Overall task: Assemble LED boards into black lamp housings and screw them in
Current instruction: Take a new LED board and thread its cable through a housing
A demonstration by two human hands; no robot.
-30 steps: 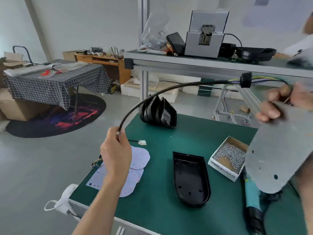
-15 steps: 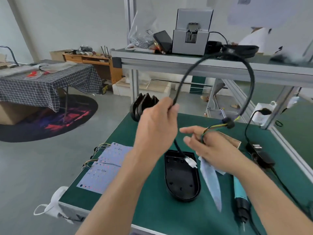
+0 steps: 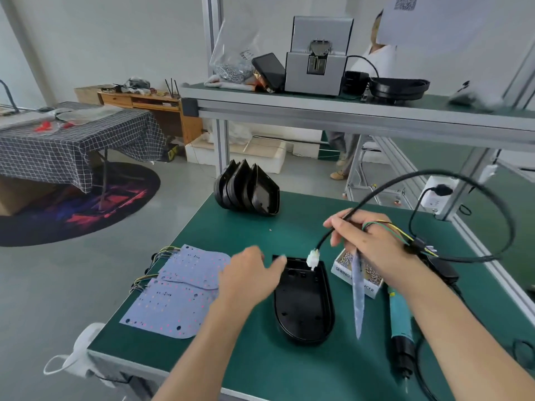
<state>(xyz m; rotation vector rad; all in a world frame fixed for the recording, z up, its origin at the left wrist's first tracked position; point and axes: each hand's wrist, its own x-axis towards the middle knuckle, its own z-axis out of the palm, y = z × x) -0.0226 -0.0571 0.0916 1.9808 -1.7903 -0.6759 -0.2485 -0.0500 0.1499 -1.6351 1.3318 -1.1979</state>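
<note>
Fingers of my right hand [image 3: 373, 244] pinch the black sheathed cable [image 3: 333, 231] and thin grey LED board [image 3: 357, 296], dangling the white plug [image 3: 313, 259] over the black oval lamp housing [image 3: 304, 302] mid-bench for threading, while my left hand [image 3: 246, 277], fingers relaxed, reaches to steady it.

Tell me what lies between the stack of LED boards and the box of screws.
In the head view, the open black housing lies between the LED boards and the screw box, with the left hand reaching over its near rim.
</note>
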